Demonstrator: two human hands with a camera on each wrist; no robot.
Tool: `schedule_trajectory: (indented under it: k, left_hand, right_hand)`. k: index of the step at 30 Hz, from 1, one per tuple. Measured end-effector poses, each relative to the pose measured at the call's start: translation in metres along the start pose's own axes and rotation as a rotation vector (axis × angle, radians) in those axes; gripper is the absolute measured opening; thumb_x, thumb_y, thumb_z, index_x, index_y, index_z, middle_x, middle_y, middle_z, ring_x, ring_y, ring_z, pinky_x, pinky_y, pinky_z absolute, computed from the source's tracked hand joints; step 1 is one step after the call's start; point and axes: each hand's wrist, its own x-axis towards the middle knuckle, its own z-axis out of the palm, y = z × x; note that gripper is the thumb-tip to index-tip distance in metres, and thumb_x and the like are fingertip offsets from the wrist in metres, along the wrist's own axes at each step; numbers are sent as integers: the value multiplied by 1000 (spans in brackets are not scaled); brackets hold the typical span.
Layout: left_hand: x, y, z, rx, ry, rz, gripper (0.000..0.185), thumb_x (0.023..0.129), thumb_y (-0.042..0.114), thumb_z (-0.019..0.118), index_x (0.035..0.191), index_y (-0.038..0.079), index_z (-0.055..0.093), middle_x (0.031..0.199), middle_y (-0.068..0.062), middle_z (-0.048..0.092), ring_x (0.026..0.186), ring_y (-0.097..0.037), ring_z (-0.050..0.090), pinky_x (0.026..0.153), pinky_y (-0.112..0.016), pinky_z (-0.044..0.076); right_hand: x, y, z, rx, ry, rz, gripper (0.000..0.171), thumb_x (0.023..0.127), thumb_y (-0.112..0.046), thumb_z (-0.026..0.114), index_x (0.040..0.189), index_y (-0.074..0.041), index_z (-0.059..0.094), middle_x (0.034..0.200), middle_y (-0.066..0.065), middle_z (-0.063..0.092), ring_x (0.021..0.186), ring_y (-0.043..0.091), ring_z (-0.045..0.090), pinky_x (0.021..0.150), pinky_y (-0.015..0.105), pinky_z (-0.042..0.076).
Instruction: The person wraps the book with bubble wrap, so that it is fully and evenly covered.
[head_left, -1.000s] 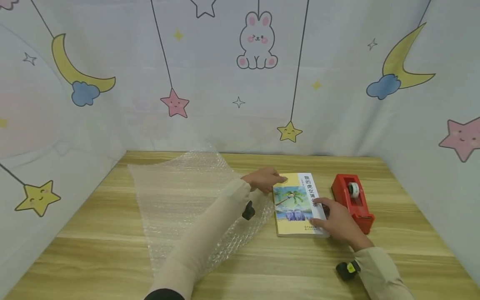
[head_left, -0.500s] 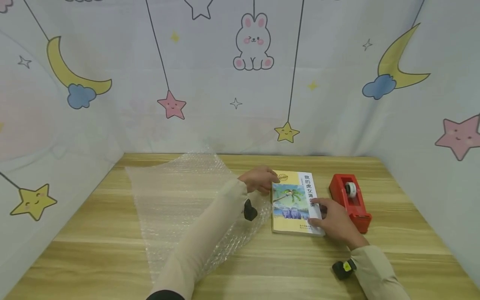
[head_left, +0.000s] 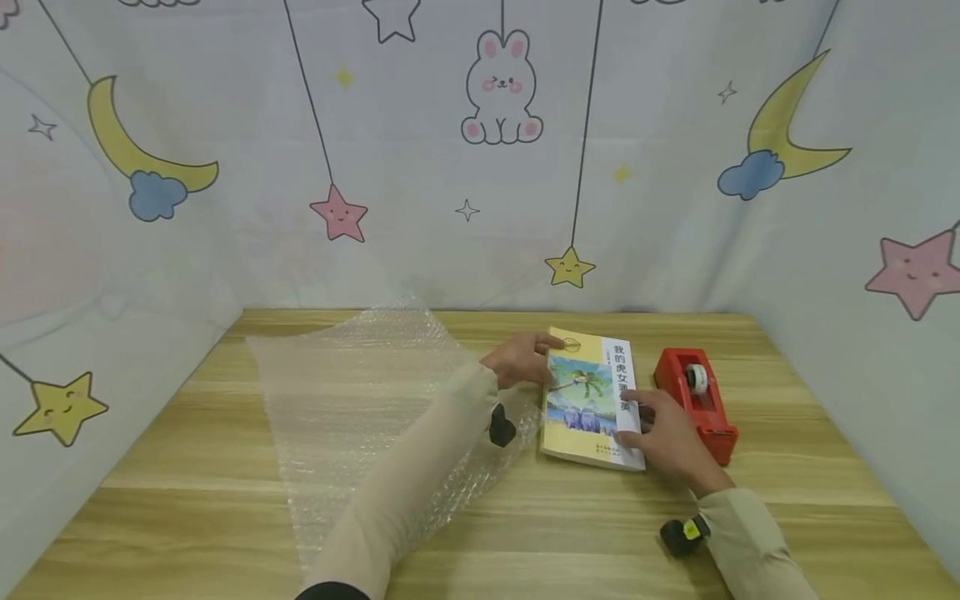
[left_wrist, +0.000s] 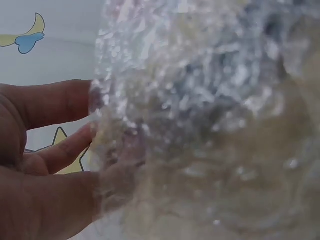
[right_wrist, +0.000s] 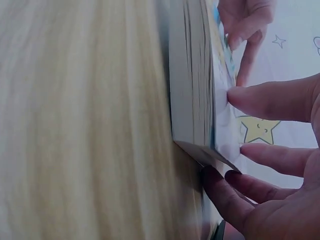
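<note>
The thin yellow paperback book (head_left: 591, 398), its cover bearing a palm-tree picture and a white strip of Chinese characters, is closed with the cover facing up. It sits slightly tilted on the wooden table, with its far left corner raised. My left hand (head_left: 520, 360) grips its far left edge; my right hand (head_left: 663, 435) grips its near right corner, thumb on the cover and fingers (right_wrist: 235, 192) under it. The book lies just beside the right edge of the clear bubble-wrap sheet (head_left: 360, 400), which is spread flat on the table.

My view: wooden counter (head_left: 187, 517). Bubble wrap sheet (head_left: 352, 400) spread at 9 o'clock; book (head_left: 588, 400) centre; red tape dispenser (head_left: 693, 404) at 3 o'clock.
</note>
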Motion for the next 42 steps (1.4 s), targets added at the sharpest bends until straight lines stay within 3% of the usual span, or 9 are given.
schedule_trajectory:
  k: [3, 6, 9, 14, 19, 29, 36, 42]
  left_hand:
    - [1, -1, 1, 8, -5, 31, 77, 80, -19, 67, 148, 10, 48, 158, -25, 32, 139, -35, 44, 79, -30, 57]
    - [1, 1, 1, -16, -7, 54, 78, 80, -21, 66, 149, 11, 46, 154, -27, 34, 118, -29, 52, 72, -26, 56]
    - [0, 6, -1, -65, -19, 60, 80, 81, -23, 62, 151, 13, 43, 157, -25, 30, 94, -21, 50, 68, -25, 52]
    - [-4, 14, -4, -137, -12, 73, 83, 80, -23, 59, 152, 14, 42, 150, -22, 38, 85, -20, 56, 68, -25, 54]
    - [-11, 21, -9, -204, 21, 98, 83, 78, -23, 60, 151, 15, 44, 142, -18, 46, 99, -24, 62, 71, -26, 58]
    - [-32, 37, -26, -220, 2, 148, 83, 81, -23, 58, 152, 16, 41, 145, -17, 45, 107, -26, 63, 82, -32, 60]
    - [-49, 34, -44, -182, 47, 124, 82, 82, -21, 60, 152, 18, 42, 141, -16, 45, 106, -24, 61, 86, -33, 58]
    - [-65, 25, -62, -171, 78, 108, 80, 85, -17, 61, 152, 22, 42, 144, -14, 44, 110, -25, 61, 98, -41, 55]
  right_hand:
    - [-1, -3, -2, 25, 15, 2, 65, 87, -17, 75, 145, -2, 50, 144, 25, 44, 118, 40, 58, 102, 55, 50]
    - [-1, -5, -4, 52, 33, -17, 64, 88, -17, 75, 145, -2, 50, 144, 25, 44, 117, 41, 62, 100, 53, 53]
    - [0, -6, -5, 84, 40, -25, 64, 88, -18, 74, 145, -3, 50, 143, 25, 44, 120, 45, 62, 99, 53, 54]
    - [1, -6, -6, 157, 40, 18, 65, 90, -23, 73, 148, -11, 47, 147, 21, 42, 129, 48, 56, 104, 55, 50]
    - [4, -11, -9, 263, 26, 30, 69, 93, -26, 70, 154, -19, 39, 153, 17, 40, 136, 45, 51, 107, 54, 49]
    - [7, -30, -9, 461, -45, 6, 73, 96, -25, 68, 159, -26, 30, 166, 15, 24, 142, 47, 44, 105, 49, 52]
    - [12, -54, -8, 455, -54, -15, 73, 94, -19, 68, 158, -20, 33, 166, 16, 23, 146, 47, 37, 108, 49, 47]
    - [18, -74, -5, 415, -73, -42, 69, 93, -17, 69, 155, -19, 39, 165, 15, 28, 140, 44, 48, 100, 43, 55]
